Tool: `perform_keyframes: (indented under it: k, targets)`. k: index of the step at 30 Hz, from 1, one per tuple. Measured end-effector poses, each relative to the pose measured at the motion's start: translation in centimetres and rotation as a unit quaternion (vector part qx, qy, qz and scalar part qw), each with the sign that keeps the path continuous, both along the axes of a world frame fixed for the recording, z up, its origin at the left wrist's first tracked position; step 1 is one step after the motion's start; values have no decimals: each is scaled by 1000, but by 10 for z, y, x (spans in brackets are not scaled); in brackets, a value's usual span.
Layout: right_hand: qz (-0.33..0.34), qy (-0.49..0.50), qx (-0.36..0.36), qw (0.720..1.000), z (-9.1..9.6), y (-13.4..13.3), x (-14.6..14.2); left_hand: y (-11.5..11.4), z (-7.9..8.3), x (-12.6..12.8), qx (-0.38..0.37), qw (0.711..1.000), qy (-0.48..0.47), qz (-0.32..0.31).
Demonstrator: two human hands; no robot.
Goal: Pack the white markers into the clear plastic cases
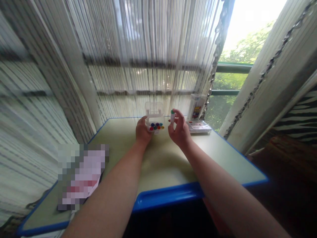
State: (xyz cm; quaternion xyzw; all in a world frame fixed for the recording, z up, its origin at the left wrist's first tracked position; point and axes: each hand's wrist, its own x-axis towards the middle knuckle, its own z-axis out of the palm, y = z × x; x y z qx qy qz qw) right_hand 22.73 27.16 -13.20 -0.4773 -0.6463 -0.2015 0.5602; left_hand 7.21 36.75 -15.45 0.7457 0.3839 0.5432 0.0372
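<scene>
My left hand grips the left side of a small clear plastic case, its lid raised at the back. Inside the case stand several markers with caps of red, blue, green, orange and yellow. To the right, my right hand pinches a white marker with a green end, held upright between thumb and fingers. That marker is apart from the case. The palm side of my left hand is partly hidden.
At the back right of the pale table lies an open clear box with its lid upright. A blurred-out flat item lies on the left. A blue rim edges the table; striped curtains hang behind.
</scene>
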Motion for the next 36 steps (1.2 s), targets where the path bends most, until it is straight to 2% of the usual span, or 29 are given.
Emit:
perform_keyframes:
  k: [5,12,17,29,36]
  targets:
    - [-24,-22,91,995,-2,2,0,2,0,1,26,1000,-3,-8]
    - [-17,-55,187,981,4,-3,-4,1,2,1,7,1000,13,24]
    - [-5,-23,178,984,5,-4,-4,1,2,0,10,999,16,26]
    - [6,-40,146,988,11,-16,-9,-4,5,1,-11,999,20,38]
    - [2,-32,161,987,14,-19,-10,-6,7,1,-18,999,36,34]
